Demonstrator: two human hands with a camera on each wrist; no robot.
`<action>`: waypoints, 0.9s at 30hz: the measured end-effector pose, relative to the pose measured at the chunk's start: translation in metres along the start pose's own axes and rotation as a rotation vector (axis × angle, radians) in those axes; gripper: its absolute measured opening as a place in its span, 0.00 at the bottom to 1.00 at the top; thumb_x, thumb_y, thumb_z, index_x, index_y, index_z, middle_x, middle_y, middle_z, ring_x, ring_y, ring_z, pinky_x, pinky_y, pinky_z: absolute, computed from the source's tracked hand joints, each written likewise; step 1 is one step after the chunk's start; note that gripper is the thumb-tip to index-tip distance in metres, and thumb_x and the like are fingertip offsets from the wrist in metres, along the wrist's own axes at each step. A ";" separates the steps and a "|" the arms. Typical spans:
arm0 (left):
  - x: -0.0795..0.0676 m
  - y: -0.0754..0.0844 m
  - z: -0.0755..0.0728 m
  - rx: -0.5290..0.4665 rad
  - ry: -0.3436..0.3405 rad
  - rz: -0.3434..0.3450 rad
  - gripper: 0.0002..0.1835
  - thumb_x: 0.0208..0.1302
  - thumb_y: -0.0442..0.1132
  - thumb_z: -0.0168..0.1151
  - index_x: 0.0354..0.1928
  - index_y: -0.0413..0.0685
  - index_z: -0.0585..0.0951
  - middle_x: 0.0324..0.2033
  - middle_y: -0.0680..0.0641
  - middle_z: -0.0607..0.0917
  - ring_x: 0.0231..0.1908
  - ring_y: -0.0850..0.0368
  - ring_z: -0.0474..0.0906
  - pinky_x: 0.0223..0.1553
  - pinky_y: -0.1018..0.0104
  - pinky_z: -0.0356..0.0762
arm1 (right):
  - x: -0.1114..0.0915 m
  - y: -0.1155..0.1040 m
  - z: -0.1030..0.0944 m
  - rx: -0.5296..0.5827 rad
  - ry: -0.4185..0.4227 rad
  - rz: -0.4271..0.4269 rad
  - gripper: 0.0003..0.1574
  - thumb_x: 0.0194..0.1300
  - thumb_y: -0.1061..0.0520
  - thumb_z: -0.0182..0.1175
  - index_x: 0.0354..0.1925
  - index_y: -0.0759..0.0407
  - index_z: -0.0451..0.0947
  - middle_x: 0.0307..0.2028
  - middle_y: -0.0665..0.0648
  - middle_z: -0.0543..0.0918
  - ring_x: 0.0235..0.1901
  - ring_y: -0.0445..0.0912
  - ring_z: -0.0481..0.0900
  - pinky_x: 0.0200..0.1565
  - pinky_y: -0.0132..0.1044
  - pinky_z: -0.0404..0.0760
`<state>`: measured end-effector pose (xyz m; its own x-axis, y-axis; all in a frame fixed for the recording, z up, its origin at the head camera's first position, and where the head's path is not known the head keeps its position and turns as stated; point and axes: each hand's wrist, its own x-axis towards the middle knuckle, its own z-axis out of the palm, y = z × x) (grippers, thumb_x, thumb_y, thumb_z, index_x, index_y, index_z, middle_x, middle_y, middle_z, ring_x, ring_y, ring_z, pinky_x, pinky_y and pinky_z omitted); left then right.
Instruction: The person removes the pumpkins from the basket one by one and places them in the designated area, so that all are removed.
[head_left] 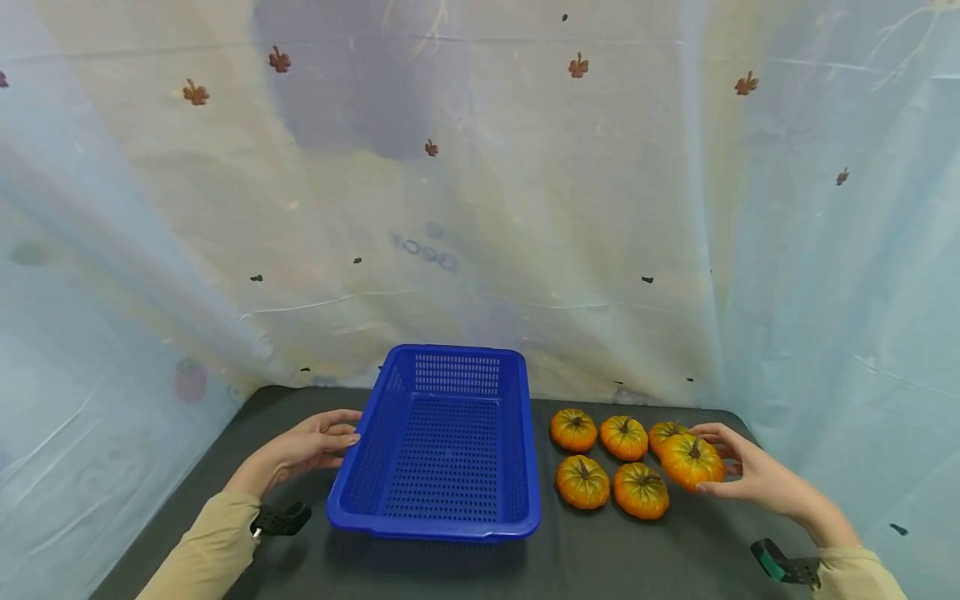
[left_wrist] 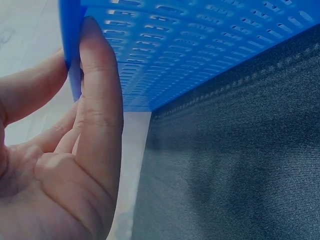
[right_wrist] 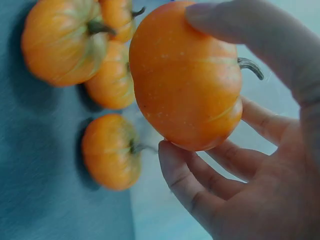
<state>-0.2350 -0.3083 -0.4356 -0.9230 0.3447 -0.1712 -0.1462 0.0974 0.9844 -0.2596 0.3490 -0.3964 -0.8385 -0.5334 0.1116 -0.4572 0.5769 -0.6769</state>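
Note:
A blue plastic basket with slotted walls stands in the middle of the dark table. My left hand pinches its left rim; in the left wrist view the thumb is outside and the fingers reach under the rim, along the slotted wall. At the right, my right hand grips a small orange pumpkin with a curved stem, thumb on one side and fingers on the other. That pumpkin is raised above the table and overlaps another pumpkin behind it in the head view.
Several more small pumpkins lie in two rows between the basket and my right hand. The dark cloth-covered table ends at a pale plastic curtain behind and at the sides. A dark band is on the left wrist.

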 end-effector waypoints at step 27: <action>-0.001 0.001 0.002 0.008 0.016 -0.007 0.37 0.69 0.39 0.57 0.70 0.32 0.50 0.53 0.36 0.77 0.49 0.44 0.79 0.48 0.50 0.78 | -0.022 0.076 0.032 0.117 -0.024 0.101 0.40 0.64 0.60 0.63 0.64 0.75 0.54 0.57 0.80 0.64 0.48 0.38 0.74 0.39 0.36 0.81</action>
<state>-0.2337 -0.3063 -0.4347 -0.9275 0.3292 -0.1773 -0.1500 0.1069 0.9829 -0.2667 0.3854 -0.4736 -0.8706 -0.4915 0.0223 -0.3321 0.5535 -0.7638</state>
